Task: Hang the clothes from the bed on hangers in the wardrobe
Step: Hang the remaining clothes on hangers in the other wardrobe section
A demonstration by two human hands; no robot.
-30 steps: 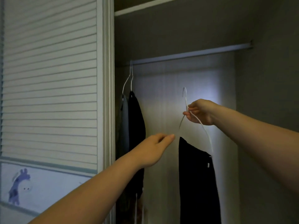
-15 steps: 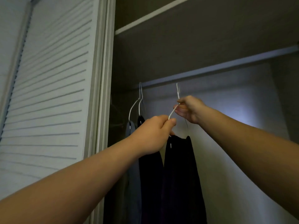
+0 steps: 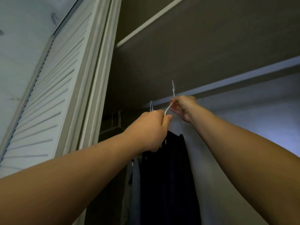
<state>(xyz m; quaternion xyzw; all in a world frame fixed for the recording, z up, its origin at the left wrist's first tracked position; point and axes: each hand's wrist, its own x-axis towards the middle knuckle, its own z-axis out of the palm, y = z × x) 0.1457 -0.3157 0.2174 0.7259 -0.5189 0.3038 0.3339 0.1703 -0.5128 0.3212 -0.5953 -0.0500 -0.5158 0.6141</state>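
Note:
A white wire hanger [image 3: 168, 108] carries a dark garment [image 3: 170, 172] that hangs straight down. My right hand [image 3: 183, 107] pinches the hanger at its neck, just below the hook, whose tip rises to the height of the wardrobe rail [image 3: 243, 77]. My left hand [image 3: 150, 129] grips the hanger's left shoulder wire, just above the garment. Whether the hook sits on the rail I cannot tell.
A grey garment [image 3: 135, 184] on another hanger [image 3: 151, 106] hangs on the rail just left of the dark one. Bare white hangers [image 3: 116, 122] hang further left in shadow. The louvred wardrobe door [image 3: 53, 88] stands at left, and a shelf [image 3: 194, 30] runs above the rail.
Both hands have lifted the hanger and garment up toward the rail. My left hand, free a second ago, has taken hold of the hanger wire. The view has tilted upward.

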